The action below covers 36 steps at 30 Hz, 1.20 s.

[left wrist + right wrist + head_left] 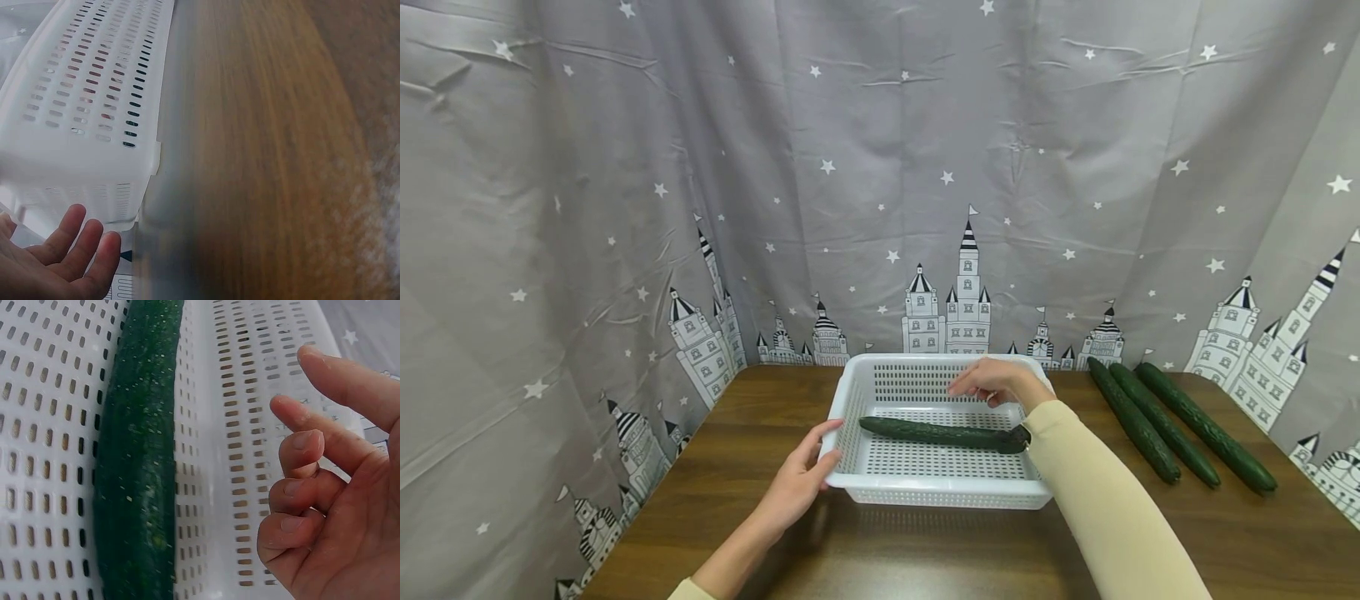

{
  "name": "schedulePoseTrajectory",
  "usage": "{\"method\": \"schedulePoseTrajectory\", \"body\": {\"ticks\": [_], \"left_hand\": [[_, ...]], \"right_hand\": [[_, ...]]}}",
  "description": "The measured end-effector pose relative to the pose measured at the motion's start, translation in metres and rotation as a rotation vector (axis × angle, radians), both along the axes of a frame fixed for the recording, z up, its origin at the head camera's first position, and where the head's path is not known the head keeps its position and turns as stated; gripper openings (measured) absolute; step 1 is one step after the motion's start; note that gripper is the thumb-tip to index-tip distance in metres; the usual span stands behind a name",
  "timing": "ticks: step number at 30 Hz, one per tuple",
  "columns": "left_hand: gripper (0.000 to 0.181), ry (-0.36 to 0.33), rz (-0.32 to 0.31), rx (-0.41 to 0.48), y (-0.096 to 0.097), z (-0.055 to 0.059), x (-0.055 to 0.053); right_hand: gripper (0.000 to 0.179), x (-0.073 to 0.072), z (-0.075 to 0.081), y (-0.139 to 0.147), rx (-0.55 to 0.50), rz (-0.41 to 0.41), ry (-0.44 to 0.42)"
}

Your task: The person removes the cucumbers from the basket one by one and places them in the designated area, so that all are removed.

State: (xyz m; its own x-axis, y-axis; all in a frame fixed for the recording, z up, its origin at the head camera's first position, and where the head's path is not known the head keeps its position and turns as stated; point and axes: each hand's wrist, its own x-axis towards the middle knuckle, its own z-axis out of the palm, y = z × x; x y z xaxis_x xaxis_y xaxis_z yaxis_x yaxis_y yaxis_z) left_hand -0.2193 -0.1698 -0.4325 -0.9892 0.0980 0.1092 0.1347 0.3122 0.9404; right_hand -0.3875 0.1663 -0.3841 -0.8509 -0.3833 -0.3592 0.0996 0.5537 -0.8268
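A white perforated plastic basket (pixel 942 492) stands on the wooden table with one long green cucumber (pixel 936 433) lying crosswise inside. At its left end, my left hand (pixel 797 479) grips the rim, thumb and index finger over the edge; in the left wrist view the other fingers (pixel 94 250) spread below the rim beside the outer wall. My right hand (pixel 992 382) hovers over the back of the basket, holding nothing. Its fingers hang loosely curled beside the cucumber (pixel 140 450) in the right wrist view. The right sleeve overlaps the basket's right end.
On the table's right side lie three more cucumbers, a left one (pixel 1135 421), a middle one (pixel 1165 425) and a right one (pixel 1206 427), side by side. A grey curtain (pixel 865 125) with stars and castles hangs behind and along both sides of the wooden table (pixel 700 492).
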Motion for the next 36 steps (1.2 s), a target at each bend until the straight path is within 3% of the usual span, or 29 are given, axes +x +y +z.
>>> {"method": "schedulePoseTrajectory", "body": {"ticks": [8,20,36], "left_hand": [[0.046,-0.005,-0.003,0.011,0.001,-0.001,0.000],[0.046,-0.004,0.010,0.008,-0.001,-0.001,0.001],[0.046,-0.008,0.003,-0.008,0.000,0.000,-0.001]], "right_hand": [[0.043,0.004,-0.013,-0.005,-0.016,-0.046,-0.019],[0.038,0.005,-0.028,-0.013,0.050,-0.025,-0.028],[0.032,0.004,-0.033,-0.011,0.125,0.092,0.031]]}}
